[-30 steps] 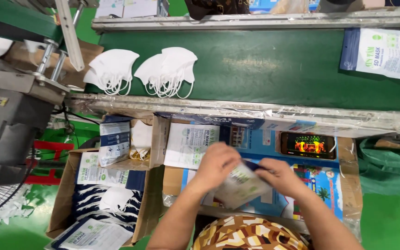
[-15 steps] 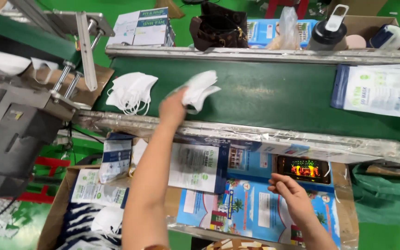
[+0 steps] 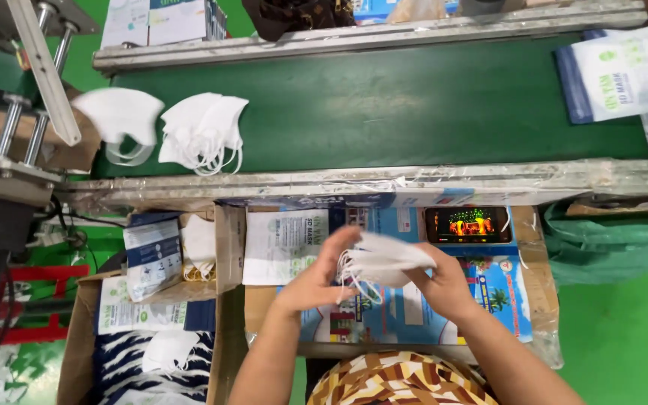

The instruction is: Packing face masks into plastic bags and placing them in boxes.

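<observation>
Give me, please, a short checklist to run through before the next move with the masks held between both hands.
1. Stack of white masks held by both hands: ok, left hand and right hand grip it from either side.
2. Ear loops tidy: not ok, they hang loose below the stack.
3. Flat pouch within reach: ok, beside the left hand.
4. More masks on the green belt: ok, a pile lies at its left end.
5. Mask count: cannot tell.

Both hands, left hand [image 3: 310,283] and right hand [image 3: 444,285], hold a white mask stack [image 3: 384,261]. More masks [image 3: 202,129] lie on the green belt [image 3: 414,105].
</observation>
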